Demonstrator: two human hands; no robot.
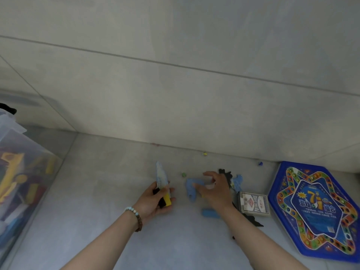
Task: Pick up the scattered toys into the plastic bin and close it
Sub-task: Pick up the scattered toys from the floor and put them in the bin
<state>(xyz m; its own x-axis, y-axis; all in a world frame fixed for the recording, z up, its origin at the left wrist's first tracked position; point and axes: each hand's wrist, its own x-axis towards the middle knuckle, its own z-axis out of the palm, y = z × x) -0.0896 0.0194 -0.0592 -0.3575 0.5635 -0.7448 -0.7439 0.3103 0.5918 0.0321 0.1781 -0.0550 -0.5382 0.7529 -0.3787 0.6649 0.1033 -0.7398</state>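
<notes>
Partway done: plastic bin point(23, 172) at far left already holds toys, lid apparently not on. Left hand point(153, 201) grips toy knife point(162, 178); right hand point(212, 190), fingers loose and empty, reaches over blue toy point(191, 189). Card box point(253, 204) and board game point(315, 209) still on the floor.

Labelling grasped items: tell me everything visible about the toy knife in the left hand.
The toy knife looks like plastic: a pale, pointed blade mottled with blue, and a yellow-and-black handle. The left hand grips the handle, fingers curled round it, hiding part. The blade points away from the person, toward the wall. Only that hand touches it. The picture is slightly blurred.
</notes>
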